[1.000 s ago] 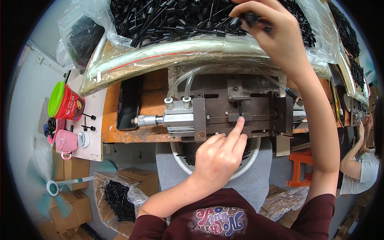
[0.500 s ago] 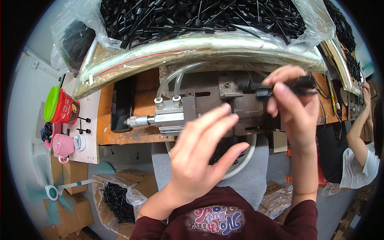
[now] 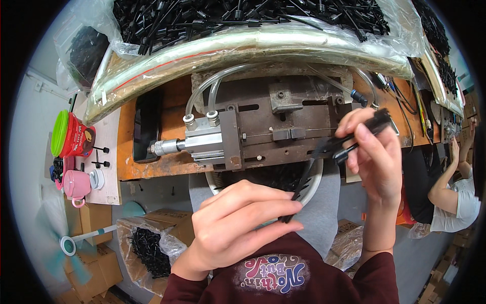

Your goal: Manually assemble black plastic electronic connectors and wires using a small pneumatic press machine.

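My left hand [image 3: 238, 218] is closed, pinching a slim black plastic piece with a toothed edge [image 3: 302, 188] between thumb and fingertips, close to my body. The piece stands tilted upward. My right hand [image 3: 377, 152] is closed round several black plastic pieces [image 3: 341, 147], to the right of the metal fixture; some are blurred. Beyond the hands lies the fixture's brown metal base plate [image 3: 309, 114]. A silver air cylinder [image 3: 204, 144] is mounted at its left, and a small dark block [image 3: 288, 134] sits at its middle on a thin rod line.
A round container with a white rim [image 3: 319, 178] holds black pieces below the table edge. A plastic-lined heap of black pieces [image 3: 243, 20] spans the back. A phone [image 3: 147, 126], red bucket [image 3: 78, 136] and pink cup [image 3: 77, 183] are left. Another person's arm [image 3: 448, 169] is right.
My left hand has come down from over the fixture toward my body, its spread fingers now pinching a black toothed piece. My right hand, still holding pieces, has lowered slightly and uncovered the fixture.
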`<state>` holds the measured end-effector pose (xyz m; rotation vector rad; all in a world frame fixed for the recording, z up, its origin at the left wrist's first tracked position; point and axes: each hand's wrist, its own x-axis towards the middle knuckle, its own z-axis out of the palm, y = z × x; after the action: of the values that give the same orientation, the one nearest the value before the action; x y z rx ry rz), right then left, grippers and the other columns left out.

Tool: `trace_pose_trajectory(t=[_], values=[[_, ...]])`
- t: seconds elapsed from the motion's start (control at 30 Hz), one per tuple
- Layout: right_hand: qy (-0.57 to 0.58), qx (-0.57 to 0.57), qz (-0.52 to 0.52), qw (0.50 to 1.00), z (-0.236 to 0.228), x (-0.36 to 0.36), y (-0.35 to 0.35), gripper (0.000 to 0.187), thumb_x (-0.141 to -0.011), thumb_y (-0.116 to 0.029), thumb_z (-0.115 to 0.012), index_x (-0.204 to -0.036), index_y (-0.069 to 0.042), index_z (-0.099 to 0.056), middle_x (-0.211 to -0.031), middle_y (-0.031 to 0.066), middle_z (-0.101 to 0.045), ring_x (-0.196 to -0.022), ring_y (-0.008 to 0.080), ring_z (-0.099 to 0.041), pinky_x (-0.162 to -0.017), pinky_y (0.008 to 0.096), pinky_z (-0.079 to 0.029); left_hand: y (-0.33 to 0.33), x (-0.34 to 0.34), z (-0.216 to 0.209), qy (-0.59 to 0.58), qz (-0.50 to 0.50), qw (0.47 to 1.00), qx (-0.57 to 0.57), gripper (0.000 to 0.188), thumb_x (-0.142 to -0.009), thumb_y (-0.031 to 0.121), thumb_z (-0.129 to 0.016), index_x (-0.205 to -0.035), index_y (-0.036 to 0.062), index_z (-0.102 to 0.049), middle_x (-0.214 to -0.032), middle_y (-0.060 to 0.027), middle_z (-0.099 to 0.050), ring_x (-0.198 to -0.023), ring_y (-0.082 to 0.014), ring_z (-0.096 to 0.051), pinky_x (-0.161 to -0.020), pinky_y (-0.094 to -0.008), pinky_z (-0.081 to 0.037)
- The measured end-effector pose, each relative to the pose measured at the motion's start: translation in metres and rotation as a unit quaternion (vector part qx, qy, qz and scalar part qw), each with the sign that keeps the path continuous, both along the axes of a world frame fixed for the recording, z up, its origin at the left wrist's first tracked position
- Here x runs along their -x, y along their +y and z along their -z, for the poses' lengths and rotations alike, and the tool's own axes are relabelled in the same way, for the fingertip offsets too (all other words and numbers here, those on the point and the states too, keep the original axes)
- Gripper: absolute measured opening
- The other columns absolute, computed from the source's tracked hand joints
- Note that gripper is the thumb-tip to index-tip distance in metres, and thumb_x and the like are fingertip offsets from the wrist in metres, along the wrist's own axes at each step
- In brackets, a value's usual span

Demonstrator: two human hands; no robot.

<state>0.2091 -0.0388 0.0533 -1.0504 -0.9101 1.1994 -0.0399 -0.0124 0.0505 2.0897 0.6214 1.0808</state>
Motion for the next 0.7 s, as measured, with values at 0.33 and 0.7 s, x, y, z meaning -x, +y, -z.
trace_pose_trajectory(t=[0.33, 0.7], values=[[-0.523, -0.232, 0.234, 0.786, 0.008, 0.019, -0.018, 0.022, -0.081, -0.003, -0.08, -0.102, -0.004, -0.077, -0.109, 0.0083, -0.053, -0.085, 0.0137, -0.058, -0.073, 0.0264, -0.048, 0.002, -0.034, 0.052, 0.159, -0.116, 0.967, -0.159, 0.027, -0.072, 0.007, -0.082, -0.097, 0.0039, -0.074, -0.121, -0.013, -0.071, -0.072, -0.017, -0.069, -0.064, -0.0277, -0.055], [-0.599, -0.261, 0.218, 0.725, 0.027, 0.021, -0.036, 0.056, -0.057, 0.009, -0.072, -0.112, -0.003, -0.077, -0.105, 0.0089, -0.056, -0.09, 0.0215, -0.063, -0.074, 0.0314, -0.054, 0.009, -0.043, 0.047, 0.21, -0.135, 0.95, -0.188, 0.027, -0.072, 0.011, -0.083, -0.097, 0.0039, -0.073, -0.119, -0.0117, -0.072, -0.068, -0.0172, -0.068, -0.06, -0.0269, -0.052]])
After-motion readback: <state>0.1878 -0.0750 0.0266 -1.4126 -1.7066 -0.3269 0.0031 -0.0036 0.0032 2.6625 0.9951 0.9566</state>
